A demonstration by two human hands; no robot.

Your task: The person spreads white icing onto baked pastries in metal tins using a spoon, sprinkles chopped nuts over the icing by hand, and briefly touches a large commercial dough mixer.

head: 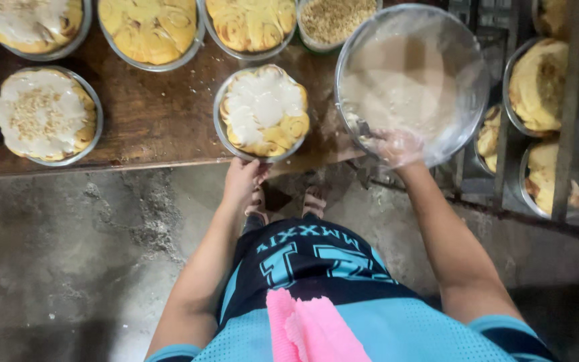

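A round metal pan of swirled rolls, partly covered with white icing, sits at the front edge of the wooden table. My left hand reaches up from below and grips the pan's near rim. My right hand, in a thin clear glove, holds the near rim of a large metal bowl smeared with pale icing. The bowl hangs past the table's right end. A metal utensil lies inside the bowl by my fingers.
More pans stand on the table: an iced one with crumbs, plain rolls, and a tub of crumbs. A metal rack at right holds further pans. Concrete floor and my feet lie below.
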